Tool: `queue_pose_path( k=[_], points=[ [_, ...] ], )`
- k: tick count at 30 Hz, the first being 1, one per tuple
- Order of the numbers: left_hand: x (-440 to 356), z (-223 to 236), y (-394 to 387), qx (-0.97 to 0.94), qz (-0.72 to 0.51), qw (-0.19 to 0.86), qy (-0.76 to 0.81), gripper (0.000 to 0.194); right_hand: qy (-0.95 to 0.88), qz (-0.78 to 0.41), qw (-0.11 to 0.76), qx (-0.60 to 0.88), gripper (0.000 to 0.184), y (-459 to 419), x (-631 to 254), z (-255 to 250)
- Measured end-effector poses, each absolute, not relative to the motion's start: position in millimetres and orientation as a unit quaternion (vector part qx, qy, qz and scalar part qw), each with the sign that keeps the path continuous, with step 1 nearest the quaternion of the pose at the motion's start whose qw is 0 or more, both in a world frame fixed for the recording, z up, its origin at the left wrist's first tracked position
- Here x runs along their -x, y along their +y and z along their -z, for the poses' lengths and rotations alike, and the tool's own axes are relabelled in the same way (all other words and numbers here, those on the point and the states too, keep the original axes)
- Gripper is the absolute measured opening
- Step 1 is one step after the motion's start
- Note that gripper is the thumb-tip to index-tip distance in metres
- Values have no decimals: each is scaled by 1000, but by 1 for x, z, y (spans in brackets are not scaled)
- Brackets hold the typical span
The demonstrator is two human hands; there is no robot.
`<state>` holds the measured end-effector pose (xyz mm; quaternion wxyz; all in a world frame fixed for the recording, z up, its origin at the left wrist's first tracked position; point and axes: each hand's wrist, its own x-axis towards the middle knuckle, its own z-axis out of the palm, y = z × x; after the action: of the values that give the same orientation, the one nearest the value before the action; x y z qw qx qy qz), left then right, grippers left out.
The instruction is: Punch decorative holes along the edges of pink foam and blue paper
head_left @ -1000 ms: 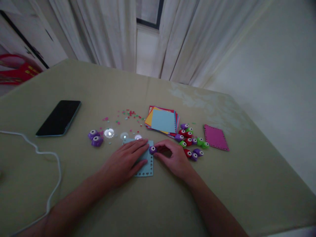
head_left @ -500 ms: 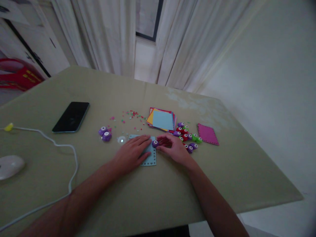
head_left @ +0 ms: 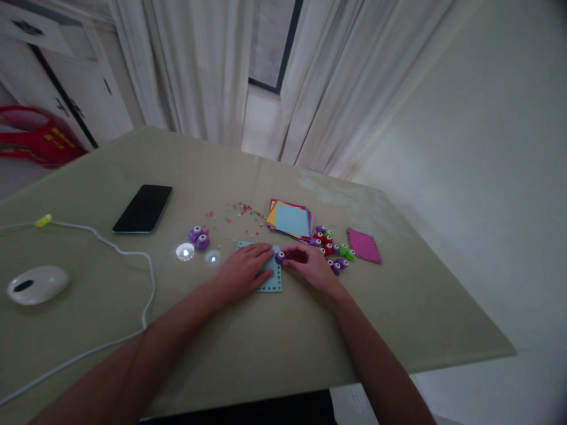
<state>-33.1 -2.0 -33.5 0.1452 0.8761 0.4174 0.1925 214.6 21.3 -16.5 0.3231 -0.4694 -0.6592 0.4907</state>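
Note:
My left hand (head_left: 243, 271) lies flat with fingers stretched on a light blue paper square (head_left: 272, 281) whose edge carries a row of small punched holes. My right hand (head_left: 310, 265) is curled around a small purple paper punch (head_left: 280, 257) that sits on the right edge of that square. Just to the right of my right hand lies a cluster of several small punches (head_left: 333, 248), purple, red and green.
A stack of coloured paper squares (head_left: 290, 218) lies behind my hands, a pink punched sheet (head_left: 364, 245) to the right. Two purple punches (head_left: 199, 237), bright spots and confetti lie to the left. A black phone (head_left: 142, 208), a white cable (head_left: 128, 260) and a mouse (head_left: 38, 284) occupy the left side.
My hands have stayed on the blue square and the purple punch. The view has pulled back and shifted, bringing the mouse and the table's near edge into sight.

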Motion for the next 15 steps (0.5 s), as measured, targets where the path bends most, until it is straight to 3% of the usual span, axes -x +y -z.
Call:
queue_pose_path(
  k=[15],
  points=[
    [33, 39, 0, -871, -231, 150, 406, 45, -675, -473, 301, 480, 38, 26, -216, 12]
  ],
)
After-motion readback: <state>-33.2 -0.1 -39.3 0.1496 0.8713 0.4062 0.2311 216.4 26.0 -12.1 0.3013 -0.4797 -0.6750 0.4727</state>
